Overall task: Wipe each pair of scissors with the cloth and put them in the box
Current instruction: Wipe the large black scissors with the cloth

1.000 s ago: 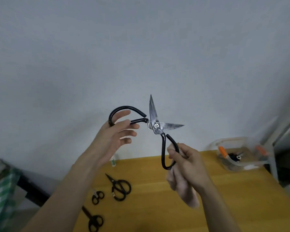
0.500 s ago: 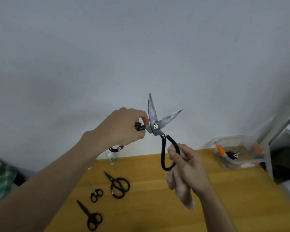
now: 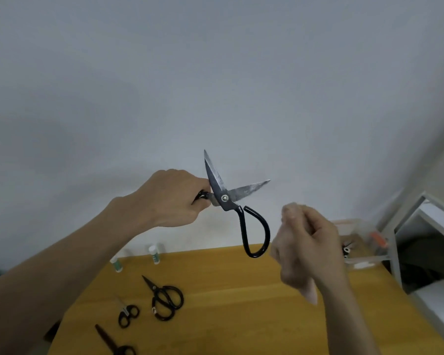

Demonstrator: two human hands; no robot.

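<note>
The left hand (image 3: 169,198) grips one handle of the big scissors (image 3: 237,203), blades splayed, held high above the counter (image 3: 241,303). Right hand (image 3: 305,249), just beside the free loop, has its fingers bunched on the cloth (image 3: 309,293). Best wipe from pivot outward, away from the edges. The box (image 3: 359,262) sits behind that hand.

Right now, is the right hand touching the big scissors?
Apart. The head view shows wall and table between the right hand and the big scissors' lower handle loop.
</note>
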